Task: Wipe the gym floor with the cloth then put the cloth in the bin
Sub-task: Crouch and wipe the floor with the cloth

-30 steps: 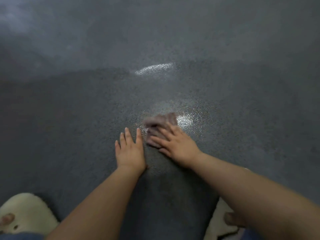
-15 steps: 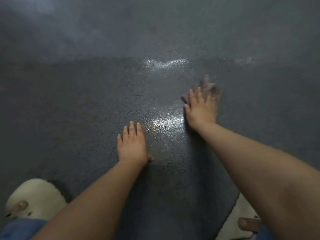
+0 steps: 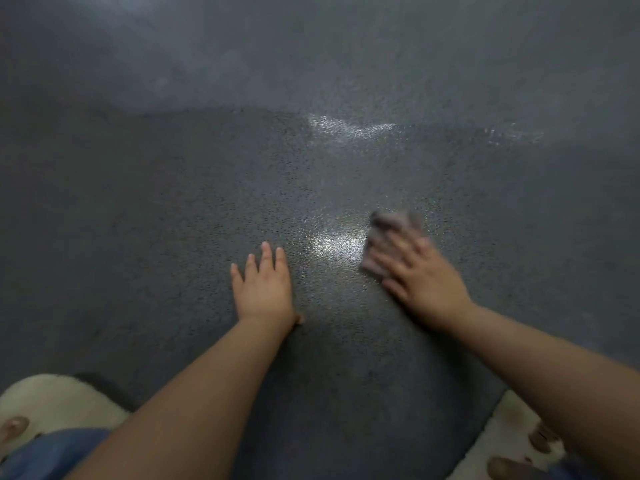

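Head view, looking down: a person crouches over a dark grey speckled gym floor [image 3: 173,202]. Left hand [image 3: 264,285] lies flat on the floor, palm down, fingers straight and slightly spread, thumb tip showing at the wrist side; it holds nothing. Right hand [image 3: 420,271] is placed on a small purplish-grey cloth [image 3: 388,226], fingers extended over the cloth and pressing it against the floor. Right hand and cloth are motion-blurred, so whether the fingertips curl into the fabric cannot be told; the fingers appear mostly straight. Cloth lies on the floor to the right of centre, its far and left edges projecting beyond the fingertips. Between the two hands, just beside the cloth's left edge, a glossy patch [image 3: 332,242] on the floor reflects light. A second bright streak [image 3: 349,128] lies farther away, above the hands, with a fainter one [image 3: 509,135] toward the right edge of the view. Both forearms are bare and enter from the lower edge. At the lower left corner a cream slipper [image 3: 62,403] with a toe visible rests on the floor, with blue fabric [image 3: 52,452] over it. At the lower right corner a second cream slipper [image 3: 509,434] shows toes.
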The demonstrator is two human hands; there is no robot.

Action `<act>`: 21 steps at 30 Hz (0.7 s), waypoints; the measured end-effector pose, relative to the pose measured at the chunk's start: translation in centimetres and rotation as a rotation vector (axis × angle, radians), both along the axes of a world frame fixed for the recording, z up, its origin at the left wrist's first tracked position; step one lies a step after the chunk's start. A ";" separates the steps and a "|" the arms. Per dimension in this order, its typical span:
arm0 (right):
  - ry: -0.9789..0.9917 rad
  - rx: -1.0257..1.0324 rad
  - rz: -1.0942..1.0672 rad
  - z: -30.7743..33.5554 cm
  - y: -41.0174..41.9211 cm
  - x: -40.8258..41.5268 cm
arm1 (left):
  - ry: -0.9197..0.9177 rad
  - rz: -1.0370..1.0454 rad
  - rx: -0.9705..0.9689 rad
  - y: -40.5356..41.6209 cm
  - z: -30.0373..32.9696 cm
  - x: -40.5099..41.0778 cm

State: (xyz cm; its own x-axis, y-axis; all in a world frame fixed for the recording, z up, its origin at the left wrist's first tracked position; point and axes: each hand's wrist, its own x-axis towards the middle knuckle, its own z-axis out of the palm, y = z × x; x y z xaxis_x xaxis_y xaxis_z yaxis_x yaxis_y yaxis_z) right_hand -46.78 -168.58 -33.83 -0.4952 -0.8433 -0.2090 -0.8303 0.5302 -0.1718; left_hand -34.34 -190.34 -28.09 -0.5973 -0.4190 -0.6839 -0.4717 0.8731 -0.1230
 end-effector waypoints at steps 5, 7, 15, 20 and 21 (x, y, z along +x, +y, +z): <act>-0.032 0.061 -0.669 0.8 -3.8 -3.1 | 0.012 -0.002 0.012 -0.3 0.2 0.1; -0.043 0.034 -0.674 1.1 -7.2 -2.1 | 0.023 0.004 0.025 -0.3 0.0 0.3; -0.166 -0.055 -0.034 1.0 -12.7 8.9 | 0.136 0.034 0.079 -2.1 -0.3 2.3; -0.159 -0.040 0.173 0.3 -7.5 7.8 | 0.112 0.108 0.065 -2.4 0.7 3.7; -0.152 -0.004 0.131 0.4 -6.7 6.9 | 0.099 0.120 0.079 -2.4 1.1 4.0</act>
